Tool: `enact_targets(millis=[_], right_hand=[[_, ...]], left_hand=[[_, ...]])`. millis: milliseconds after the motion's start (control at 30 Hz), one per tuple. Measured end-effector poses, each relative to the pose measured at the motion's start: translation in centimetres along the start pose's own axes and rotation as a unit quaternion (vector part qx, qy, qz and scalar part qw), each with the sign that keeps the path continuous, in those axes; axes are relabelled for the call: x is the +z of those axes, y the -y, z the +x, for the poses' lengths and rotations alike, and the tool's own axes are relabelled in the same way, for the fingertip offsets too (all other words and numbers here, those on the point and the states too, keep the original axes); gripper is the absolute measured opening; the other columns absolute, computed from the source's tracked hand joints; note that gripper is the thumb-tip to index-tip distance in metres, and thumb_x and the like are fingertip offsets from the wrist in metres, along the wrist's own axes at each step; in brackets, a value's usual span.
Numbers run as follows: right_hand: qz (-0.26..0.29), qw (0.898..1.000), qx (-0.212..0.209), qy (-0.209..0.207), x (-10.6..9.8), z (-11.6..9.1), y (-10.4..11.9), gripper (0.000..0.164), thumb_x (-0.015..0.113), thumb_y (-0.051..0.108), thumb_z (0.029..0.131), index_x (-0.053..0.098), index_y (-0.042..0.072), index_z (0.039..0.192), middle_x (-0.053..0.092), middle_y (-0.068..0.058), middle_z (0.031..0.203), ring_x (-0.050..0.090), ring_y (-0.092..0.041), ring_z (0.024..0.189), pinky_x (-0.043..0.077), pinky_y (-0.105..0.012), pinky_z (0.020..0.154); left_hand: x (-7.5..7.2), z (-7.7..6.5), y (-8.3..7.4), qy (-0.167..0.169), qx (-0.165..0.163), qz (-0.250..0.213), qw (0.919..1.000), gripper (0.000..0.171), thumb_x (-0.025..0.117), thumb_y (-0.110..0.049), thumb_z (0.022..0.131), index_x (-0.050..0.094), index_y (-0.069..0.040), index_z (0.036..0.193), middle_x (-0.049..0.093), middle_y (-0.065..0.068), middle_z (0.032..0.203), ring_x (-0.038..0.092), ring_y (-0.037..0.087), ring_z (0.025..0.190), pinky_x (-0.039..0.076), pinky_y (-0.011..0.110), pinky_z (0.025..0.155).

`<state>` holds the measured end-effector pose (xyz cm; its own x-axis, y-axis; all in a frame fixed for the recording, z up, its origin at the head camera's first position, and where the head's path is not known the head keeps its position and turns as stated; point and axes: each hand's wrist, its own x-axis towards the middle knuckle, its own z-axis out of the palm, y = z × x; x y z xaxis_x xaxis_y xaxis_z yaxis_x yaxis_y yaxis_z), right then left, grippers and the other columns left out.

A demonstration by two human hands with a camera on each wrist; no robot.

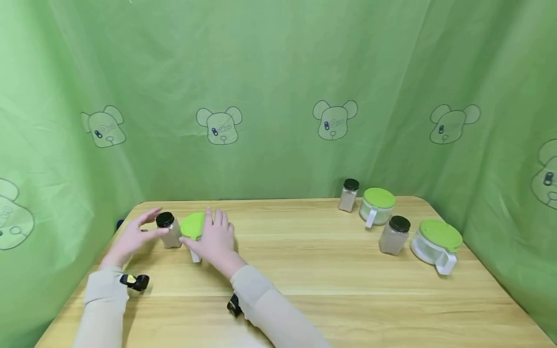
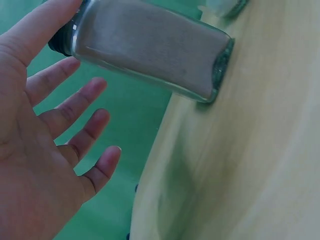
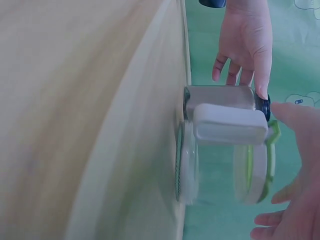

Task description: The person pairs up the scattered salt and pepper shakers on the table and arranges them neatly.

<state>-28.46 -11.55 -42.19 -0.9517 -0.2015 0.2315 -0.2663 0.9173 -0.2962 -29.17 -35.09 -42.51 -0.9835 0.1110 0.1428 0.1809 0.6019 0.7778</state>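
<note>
At the left of the table, a square glass jar (image 1: 173, 238) with a black lid and grey-brown contents stands upright. My left hand (image 1: 131, 238) is beside it, thumb at the lid and fingers spread apart; in the left wrist view the thumb overlaps the neck of the jar (image 2: 150, 50). Just right of it stands a round glass seasoning pot (image 1: 191, 225) with a green lid and a white handle (image 3: 230, 125). My right hand (image 1: 215, 241) hovers around the pot's lid, fingers extended along its right side, thumb toward the near left.
At the right side of the table (image 1: 304, 270) stand two more black-lidded jars, a rear jar (image 1: 347, 198) and a front jar (image 1: 393, 238). Near them are two green-lidded pots, a rear pot (image 1: 377, 208) and a front pot (image 1: 437, 244). A green curtain (image 1: 278, 72) hangs behind.
</note>
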Motion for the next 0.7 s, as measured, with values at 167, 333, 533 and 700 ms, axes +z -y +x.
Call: enact_targets(millis=[167, 333, 533, 700], right_hand=[[0.001, 1.0, -0.023, -0.015, -0.9, -0.4, -0.9, 0.102, 0.046, 0.082, 0.08, 0.026, 0.013, 0.153, 0.039, -0.012, 0.152, 0.039, -0.026, 0.14, 0.039, -0.043, 0.111], [0.021, 0.999, -0.043, -0.024, -2.1, -0.8, -1.9, 0.096, 0.049, 0.076, 0.083, 0.03, 0.012, 0.152, 0.042, -0.013, 0.149, 0.042, -0.027, 0.137, 0.04, -0.043, 0.11], [0.032, 0.997, -0.063, -0.032, -3.1, -1.4, -3.3, 0.091, 0.052, 0.07, 0.086, 0.03, 0.011, 0.151, 0.042, -0.014, 0.149, 0.042, -0.029, 0.138, 0.038, -0.044, 0.112], [0.025, 0.995, -0.086, -0.044, -4.0, -1.9, -4.4, 0.09, 0.052, 0.069, 0.087, 0.03, 0.009, 0.151, 0.044, -0.017, 0.147, 0.044, -0.032, 0.136, 0.039, -0.045, 0.112]], left_hand=[[-0.4, 0.0, -0.7, -0.017, 0.019, 0.023, 0.9994, 0.079, 0.07, -0.039, 0.089, 0.031, -0.012, 0.152, 0.04, 0.02, 0.151, 0.035, 0.041, 0.136, 0.034, 0.061, 0.104], [-0.7, 0.2, -1.8, -0.031, 0.029, 0.024, 0.9988, 0.076, 0.07, -0.038, 0.089, 0.034, -0.016, 0.151, 0.042, 0.019, 0.148, 0.034, 0.038, 0.136, 0.033, 0.06, 0.103], [-0.6, 0.2, -3.7, -0.041, 0.041, 0.023, 0.998, 0.074, 0.069, -0.038, 0.09, 0.036, -0.012, 0.15, 0.041, 0.02, 0.149, 0.034, 0.039, 0.137, 0.029, 0.062, 0.107], [-0.3, 0.2, -5.3, -0.062, 0.06, 0.049, 0.995, 0.072, 0.072, -0.037, 0.088, 0.041, -0.01, 0.147, 0.045, 0.021, 0.147, 0.032, 0.044, 0.138, 0.026, 0.065, 0.108]])
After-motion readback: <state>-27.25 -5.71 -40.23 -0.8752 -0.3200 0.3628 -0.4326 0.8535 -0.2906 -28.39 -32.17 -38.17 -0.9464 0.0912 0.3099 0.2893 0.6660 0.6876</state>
